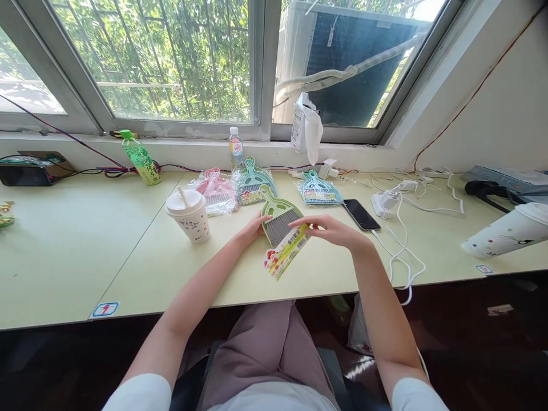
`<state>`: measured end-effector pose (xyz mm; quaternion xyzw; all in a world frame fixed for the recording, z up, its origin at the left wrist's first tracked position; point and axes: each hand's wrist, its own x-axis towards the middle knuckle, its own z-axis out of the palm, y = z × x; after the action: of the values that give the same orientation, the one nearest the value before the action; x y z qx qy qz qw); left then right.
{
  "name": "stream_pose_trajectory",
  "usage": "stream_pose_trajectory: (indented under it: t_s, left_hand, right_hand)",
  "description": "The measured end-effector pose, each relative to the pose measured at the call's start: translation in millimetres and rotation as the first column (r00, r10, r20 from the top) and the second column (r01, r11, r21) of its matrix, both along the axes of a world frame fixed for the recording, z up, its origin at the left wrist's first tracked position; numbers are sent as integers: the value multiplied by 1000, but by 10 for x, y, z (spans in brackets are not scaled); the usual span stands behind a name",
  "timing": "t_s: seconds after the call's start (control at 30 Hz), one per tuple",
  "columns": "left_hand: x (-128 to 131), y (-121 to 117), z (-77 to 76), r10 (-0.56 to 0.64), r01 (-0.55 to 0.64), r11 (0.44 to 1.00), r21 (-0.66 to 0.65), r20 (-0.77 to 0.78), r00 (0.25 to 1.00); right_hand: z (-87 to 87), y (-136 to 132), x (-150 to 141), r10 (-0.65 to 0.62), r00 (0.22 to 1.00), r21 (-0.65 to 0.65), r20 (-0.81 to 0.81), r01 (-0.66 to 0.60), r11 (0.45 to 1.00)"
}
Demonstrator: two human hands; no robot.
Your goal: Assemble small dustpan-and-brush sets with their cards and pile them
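My left hand (pixel 253 227) grips the left edge of a small green dustpan-and-brush set (pixel 280 221), held tilted just above the table with its grey bristles facing up. My right hand (pixel 329 230) pinches the upper right end of a yellow-green printed card (pixel 286 253), which lies across the bristle end of the set. Behind them are more such sets in clear plastic: a pink one (pixel 217 191), a teal one (pixel 252 184) and a blue one (pixel 319 189). Whether the card is still attached to the green set I cannot tell.
A white paper cup with a straw (pixel 188 217) stands left of my hands. To the right lie a phone (pixel 362 215), a power strip (pixel 384 204) with white cables, and a tilted white cup (pixel 507 231). Bottles (pixel 141 157) line the window side. The table's front edge is close.
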<state>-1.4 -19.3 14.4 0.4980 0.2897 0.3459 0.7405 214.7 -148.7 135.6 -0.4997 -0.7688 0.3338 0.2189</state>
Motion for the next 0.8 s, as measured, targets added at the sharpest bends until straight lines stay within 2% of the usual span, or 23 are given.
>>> stream_pose_trajectory:
  t_s: [0.07, 0.17, 0.27, 0.43, 0.6, 0.7, 0.8]
  left_hand:
    - [-12, -14, 11, -29, 29, 999, 19, 6, 1000]
    - [-26, -32, 11, -9, 9, 999, 43, -14, 1000]
    - [-26, -27, -17, 19, -17, 997, 80, -23, 1000]
    - [-28, 33, -39, 88, -97, 986, 135, 66, 994]
    - [-78, 104, -9, 137, -150, 982, 117, 110, 984]
    - [-102, 142, -26, 188, -200, 975, 101, 113, 976]
    - [-103, 167, -60, 196, -201, 977, 74, 65, 978]
  right_hand:
    - [-143, 280, -3, -70, 997, 54, 15, 69, 996]
    - [-453, 656, 73, -262, 963, 118, 61, 253, 960]
    - [-678, 883, 124, -325, 944, 146, 52, 315, 938]
    - [-878, 1019, 123, -396, 914, 214, -90, 406, 888]
    - [-1074, 1081, 142, -438, 840, 184, -321, 509, 841]
    - [-1131, 1085, 120, -440, 815, 206, -377, 537, 818]
    - [-1133, 1073, 59, -418, 821, 257, -390, 533, 806]
